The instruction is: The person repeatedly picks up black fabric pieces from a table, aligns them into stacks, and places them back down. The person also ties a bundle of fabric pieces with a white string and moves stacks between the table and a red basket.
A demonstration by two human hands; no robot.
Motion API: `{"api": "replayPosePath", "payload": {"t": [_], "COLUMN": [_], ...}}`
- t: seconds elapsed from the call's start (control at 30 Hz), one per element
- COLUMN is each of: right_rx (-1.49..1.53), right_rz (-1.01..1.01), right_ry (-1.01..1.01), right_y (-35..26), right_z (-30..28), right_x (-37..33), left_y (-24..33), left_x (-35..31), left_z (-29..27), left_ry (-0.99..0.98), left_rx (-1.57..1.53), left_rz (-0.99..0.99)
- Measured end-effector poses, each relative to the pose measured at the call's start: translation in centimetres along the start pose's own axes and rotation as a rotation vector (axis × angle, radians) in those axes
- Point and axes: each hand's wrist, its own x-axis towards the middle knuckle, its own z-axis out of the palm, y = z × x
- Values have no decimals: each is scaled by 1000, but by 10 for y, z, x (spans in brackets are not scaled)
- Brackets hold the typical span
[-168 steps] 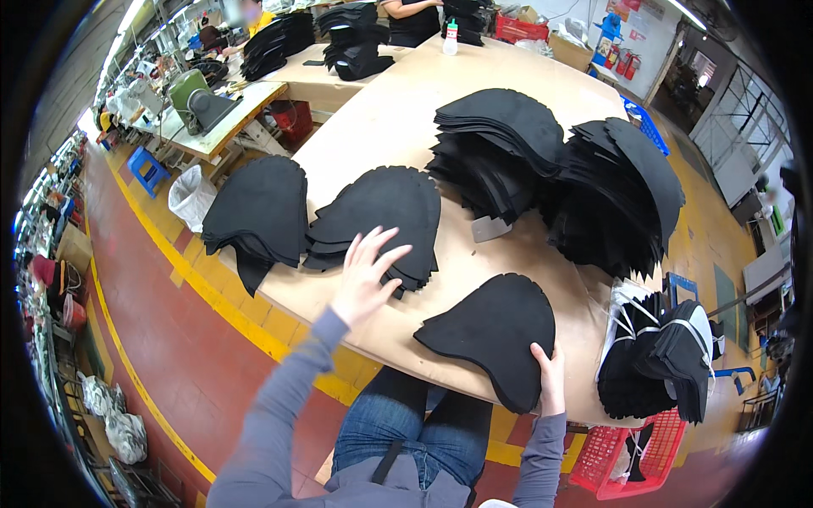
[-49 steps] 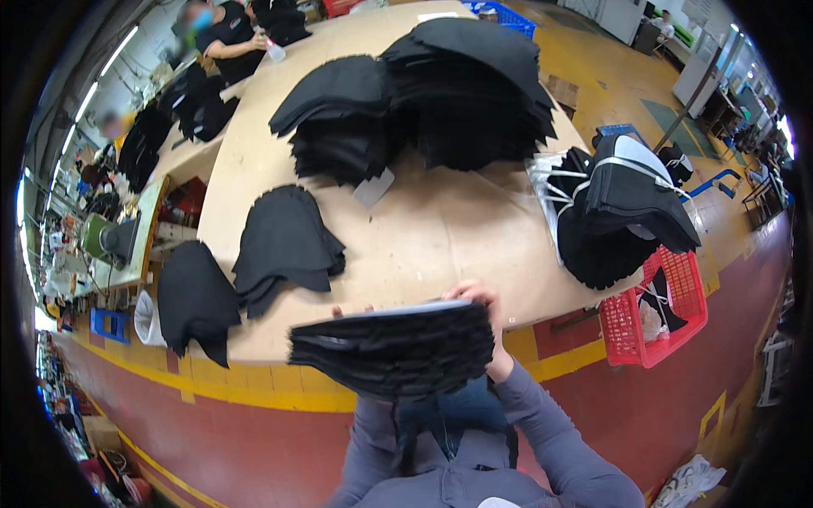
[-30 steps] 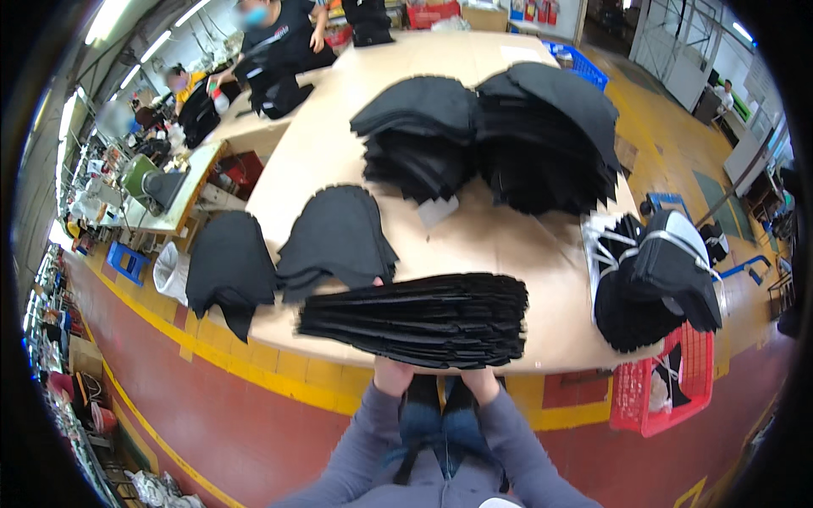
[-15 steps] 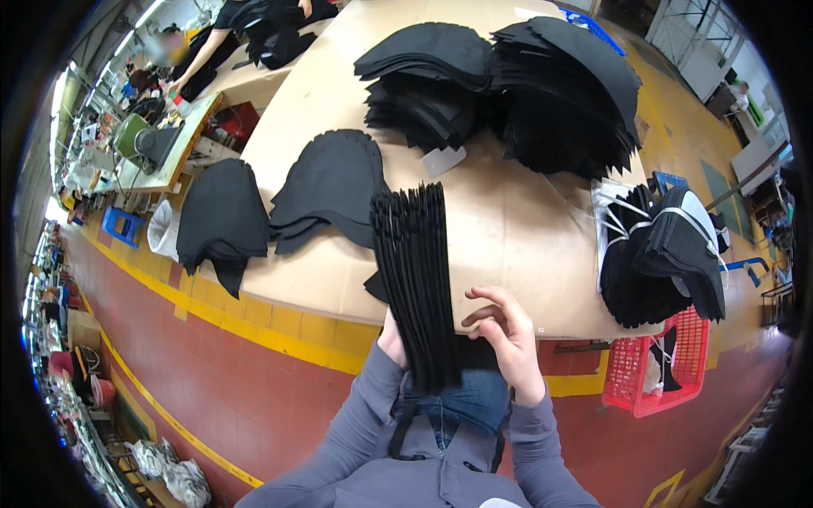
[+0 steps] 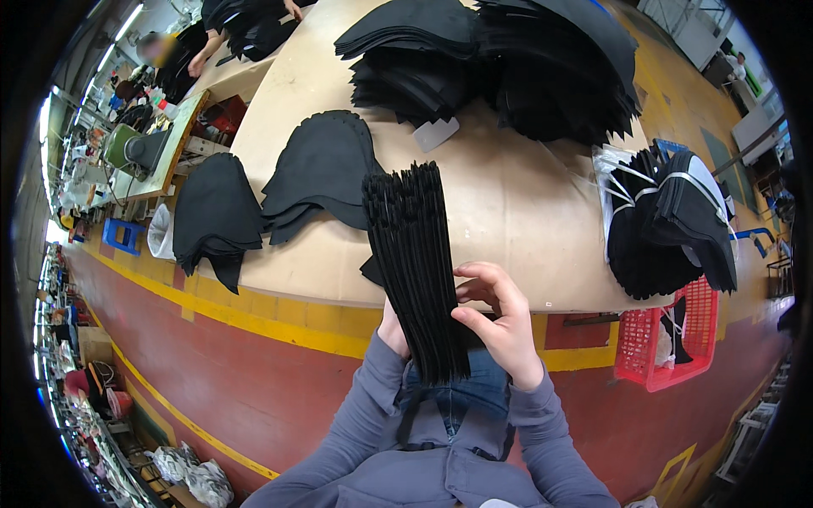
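Note:
I hold a thick stack of black fabric pieces (image 5: 415,262) on edge, upright in front of me over the near edge of the wooden table (image 5: 508,203). My right hand (image 5: 500,322) grips the stack's right face with fingers curled on it. My left hand (image 5: 391,326) supports it from the left and is mostly hidden behind the stack. Two smaller black piles lie to the left: one (image 5: 320,173) beside the stack, another (image 5: 217,212) hanging over the table's edge.
Large heaps of black pieces (image 5: 500,68) fill the far side of the table, with a bundled pile (image 5: 669,220) at the right. A red basket (image 5: 669,334) stands under the right edge. Another person (image 5: 212,34) works at a far table. Red floor with yellow lines lies below.
Earlier my hands were gathering a pile on the table. I lifted the stack flat, then turned it from horizontal to standing on edge, and it stays so now.

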Motion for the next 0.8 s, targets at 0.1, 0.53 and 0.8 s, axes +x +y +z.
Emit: {"api": "replayPosePath", "payload": {"t": [0.1,0.53,0.8], "right_rx": [0,-14,-410], "right_rz": [-46,-112,-269], "right_ry": [-24,176,204], "right_y": [1,11,-2], "right_z": [2,5,5], "right_x": [-1,-8,1], "left_y": [-5,-1,15], "left_x": [-2,-4,-28], "left_z": [-1,3,33], "left_ry": [-17,-61,40], "left_rx": [-39,417,1149], "left_rz": [-7,94,332]}}
